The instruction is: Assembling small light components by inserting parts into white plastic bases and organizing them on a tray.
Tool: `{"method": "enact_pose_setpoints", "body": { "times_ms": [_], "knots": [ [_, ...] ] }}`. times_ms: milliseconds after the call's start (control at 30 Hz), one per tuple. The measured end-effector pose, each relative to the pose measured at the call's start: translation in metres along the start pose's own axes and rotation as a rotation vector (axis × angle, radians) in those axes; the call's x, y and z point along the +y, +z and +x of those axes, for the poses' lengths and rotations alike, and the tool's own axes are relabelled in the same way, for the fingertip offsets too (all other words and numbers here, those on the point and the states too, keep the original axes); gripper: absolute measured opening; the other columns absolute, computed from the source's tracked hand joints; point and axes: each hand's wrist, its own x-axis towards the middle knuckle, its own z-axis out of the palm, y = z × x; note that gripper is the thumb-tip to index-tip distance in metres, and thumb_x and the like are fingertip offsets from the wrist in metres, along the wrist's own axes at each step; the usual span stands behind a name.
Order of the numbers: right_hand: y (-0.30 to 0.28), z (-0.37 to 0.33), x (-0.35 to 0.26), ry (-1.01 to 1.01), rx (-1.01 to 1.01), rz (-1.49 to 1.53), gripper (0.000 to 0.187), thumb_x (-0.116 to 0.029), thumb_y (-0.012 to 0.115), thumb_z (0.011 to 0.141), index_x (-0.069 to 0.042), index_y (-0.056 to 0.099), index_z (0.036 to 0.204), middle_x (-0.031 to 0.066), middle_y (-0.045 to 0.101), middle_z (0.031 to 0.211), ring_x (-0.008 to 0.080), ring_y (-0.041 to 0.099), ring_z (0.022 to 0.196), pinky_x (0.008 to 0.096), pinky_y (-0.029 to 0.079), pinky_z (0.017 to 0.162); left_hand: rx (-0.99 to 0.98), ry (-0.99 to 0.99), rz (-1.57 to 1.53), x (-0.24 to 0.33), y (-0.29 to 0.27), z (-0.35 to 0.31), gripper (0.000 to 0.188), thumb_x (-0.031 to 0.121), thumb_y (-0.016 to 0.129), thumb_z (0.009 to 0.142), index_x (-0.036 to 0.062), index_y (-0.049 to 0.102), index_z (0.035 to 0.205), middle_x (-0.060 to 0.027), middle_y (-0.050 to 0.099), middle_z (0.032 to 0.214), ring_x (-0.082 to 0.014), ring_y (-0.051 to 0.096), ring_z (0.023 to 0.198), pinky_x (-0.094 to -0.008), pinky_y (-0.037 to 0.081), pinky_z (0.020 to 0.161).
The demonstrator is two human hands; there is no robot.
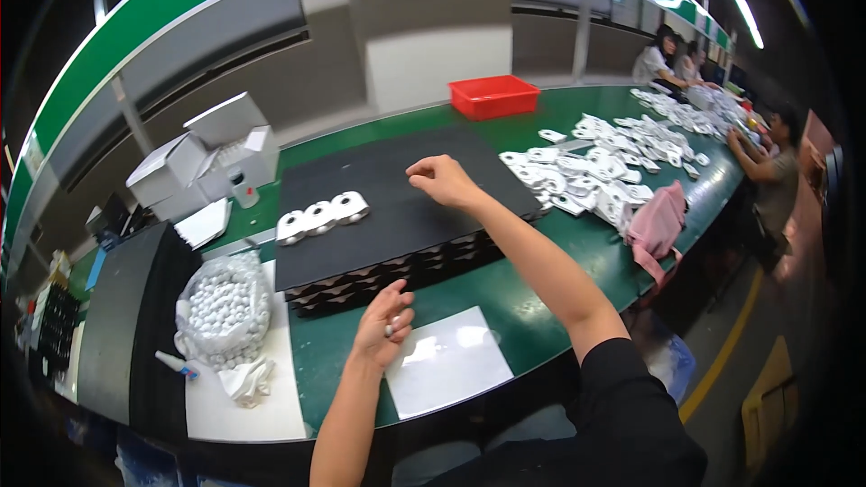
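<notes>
**White Pieces Between Two Bare Hands on a Green Bench**

A small white rounded piece (pixel 390 330) is held in the curled fingers of the left hand (pixel 386 325), which is raised near the front edge of a stack of flat black sheets (pixel 361 164). The right hand (pixel 442 181) is held over the stack, its fingers bent and brought near the thumb; whether the tips meet, or whether anything is pinched there, cannot be told.

On top of the stack, to the left of the right hand, three white plastic pieces with dark round openings (pixel 322 217) are set side by side in a slanting row. By the left hand, a glossy whitish rectangular sheet (pixel 456 365) is laid on the green tabletop (pixel 338 370).

To the left, a clear plastic bag of small white balls (pixel 225 305) is stood open, with a crumpled white tissue (pixel 247 384) and a small white bottle with a blue cap (pixel 176 364) placed near it. Behind, white cardboard boxes (pixel 171 171) are grouped.

To the right, flat white pieces (pixel 586 162) are heaped beside a pink fabric bag (pixel 658 218). A red plastic bin (pixel 494 99) is placed beyond the stack.
</notes>
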Motion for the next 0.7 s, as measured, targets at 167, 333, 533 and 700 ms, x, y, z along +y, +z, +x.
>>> {"method": "enact_pose_setpoints", "body": {
  "times_ms": [167,333,533,700],
  "knots": [
    [-0.116,-0.054,0.066,0.015,0.244,-0.322,0.021,-0.012,0.06,0.073,-0.001,0.063,0.09,0.0128,0.064,0.085,0.0221,0.061,0.08,0.0299,0.047,0.073,0.06,0.068,0.05,-0.003,0.0,0.001,0.027,0.037,0.051,0.085,0.0101,0.052,0.091,0.004,0.04,0.057,-0.0034,0.026,0.042,-0.0165,0.018,0.034],
    [-0.233,-0.126,0.13,0.447,0.371,-0.956,0.025,0.002,0.053,0.067,-0.009,0.064,0.086,0.0136,0.061,0.088,0.0293,0.057,0.087,0.0377,0.046,0.075,0.038,0.072,0.071,-0.007,0.0,0.001,0.03,0.04,0.053,0.083,0.0101,0.053,0.087,0.0048,0.036,0.054,-0.0032,0.025,0.042,-0.0172,0.017,0.035],
    [-0.281,-0.179,0.145,0.436,-0.128,-1.119,0.022,-0.002,0.061,0.061,-0.012,0.065,0.08,0.0082,0.06,0.088,0.0269,0.05,0.096,0.0361,0.044,0.079,0.002,0.068,0.068,-0.005,0.001,0.0,0.03,0.035,0.054,0.084,0.0079,0.053,0.097,0.0047,0.037,0.057,-0.0027,0.026,0.043,-0.0169,0.018,0.036],
    [-0.267,-0.191,0.108,0.252,-0.086,-1.05,0.016,-0.009,0.07,0.056,-0.01,0.063,0.07,0.0063,0.057,0.083,0.0248,0.049,0.089,0.0329,0.041,0.078,0.023,0.05,0.053,-0.004,0.009,-0.003,0.023,0.026,0.053,0.086,0.0087,0.052,0.101,0.0032,0.042,0.064,-0.0023,0.026,0.043,-0.0161,0.019,0.037]
  ]
}}
